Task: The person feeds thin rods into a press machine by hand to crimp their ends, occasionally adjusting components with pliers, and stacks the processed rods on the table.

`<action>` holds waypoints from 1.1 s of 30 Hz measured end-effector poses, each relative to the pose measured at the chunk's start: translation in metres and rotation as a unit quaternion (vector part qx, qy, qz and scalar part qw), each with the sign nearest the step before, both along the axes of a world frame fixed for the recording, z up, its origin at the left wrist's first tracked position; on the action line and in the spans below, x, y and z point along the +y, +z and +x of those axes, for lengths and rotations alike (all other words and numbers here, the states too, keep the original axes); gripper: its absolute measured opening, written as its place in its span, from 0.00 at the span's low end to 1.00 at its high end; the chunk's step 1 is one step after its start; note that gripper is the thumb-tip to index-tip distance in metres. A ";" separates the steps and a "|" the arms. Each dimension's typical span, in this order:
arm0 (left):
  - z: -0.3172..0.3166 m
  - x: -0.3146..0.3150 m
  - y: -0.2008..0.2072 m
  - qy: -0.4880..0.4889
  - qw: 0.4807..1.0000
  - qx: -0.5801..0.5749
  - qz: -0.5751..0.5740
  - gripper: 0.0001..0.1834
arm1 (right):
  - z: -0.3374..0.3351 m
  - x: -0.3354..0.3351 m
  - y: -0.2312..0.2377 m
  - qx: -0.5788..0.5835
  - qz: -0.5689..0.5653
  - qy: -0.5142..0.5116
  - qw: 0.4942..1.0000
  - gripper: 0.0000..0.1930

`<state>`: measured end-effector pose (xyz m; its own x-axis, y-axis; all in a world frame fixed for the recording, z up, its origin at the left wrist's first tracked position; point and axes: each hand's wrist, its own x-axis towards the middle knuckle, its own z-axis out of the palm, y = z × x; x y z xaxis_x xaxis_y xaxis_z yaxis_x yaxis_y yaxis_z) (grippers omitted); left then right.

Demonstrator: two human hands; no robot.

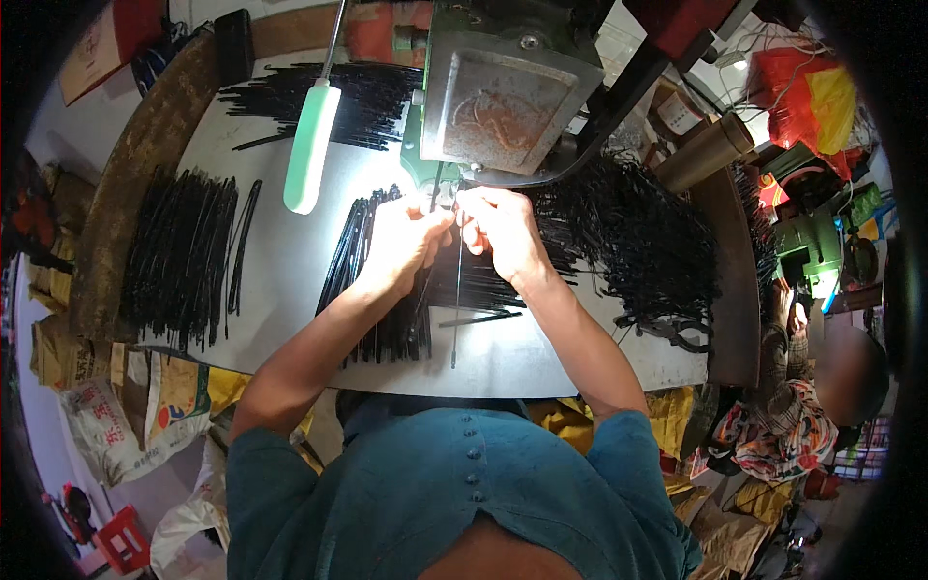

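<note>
Two thin black strips are at the centre of the work, just under the near edge of the machine head (522,106). One, the hanging strip (454,340), runs from between the hands down toward the near table edge. The other, the upright strip (437,179), rises above the left hand (401,240), whose thumb and forefinger are clamped on it. The right hand (505,230) has its fingertips drawn together beside the top of the hanging strip; glare and overlap mean I cannot tell whether they pinch it. Such fingertip holds probably suit slender pieces that need lining up closely, and the bright light falls where the fingertips meet, likely for that reason.

Beneath the left forearm lies the middle bundle (396,327), its strips roughly parallel, perhaps so that single ones come away easily. A loose strip (488,318) lies crosswise near the hanging one. The tangled heap (662,251) fills the right side and looks likelier to snag.

Room upward is tight: the machine head sits right above the fingers, with the green handle (311,150) off to the left. The bare tabletop (280,261) between the middle bundle and the left bundle (184,256) gives the left hand clearance. Beyond, the curved rim (126,208) bounds the left side and an upright board (737,280) the right.
</note>
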<state>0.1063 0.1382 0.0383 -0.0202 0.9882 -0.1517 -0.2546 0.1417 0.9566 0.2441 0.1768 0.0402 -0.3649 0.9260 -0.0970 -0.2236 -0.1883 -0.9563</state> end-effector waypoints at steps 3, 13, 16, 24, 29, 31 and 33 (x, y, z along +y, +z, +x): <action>0.000 -0.001 0.005 0.005 1.000 -0.010 -0.023 0.05 | 0.003 -0.005 0.015 -0.037 -0.041 0.023 0.998 0.08; -0.022 -0.004 0.023 -0.007 0.998 0.047 -0.038 0.08 | 0.086 0.016 0.034 -0.321 0.037 0.008 0.946 0.07; -0.061 -0.009 0.040 -0.045 0.951 0.305 -0.030 0.12 | 0.105 0.016 0.037 -0.359 0.043 0.026 0.932 0.07; -0.043 -0.031 0.032 -0.034 0.800 0.507 0.319 0.08 | 0.086 0.021 0.016 -0.675 0.401 0.022 0.619 0.05; 0.015 -0.026 0.005 -0.155 0.648 0.664 0.340 0.04 | 0.071 0.019 0.016 -0.727 0.416 0.081 0.540 0.05; 0.018 -0.022 -0.007 -0.152 0.619 0.680 0.361 0.04 | 0.074 0.017 0.015 -0.720 0.427 0.071 0.543 0.05; 0.016 -0.019 -0.013 -0.145 0.635 0.666 0.364 0.04 | 0.076 0.016 0.014 -0.722 0.420 0.064 0.546 0.06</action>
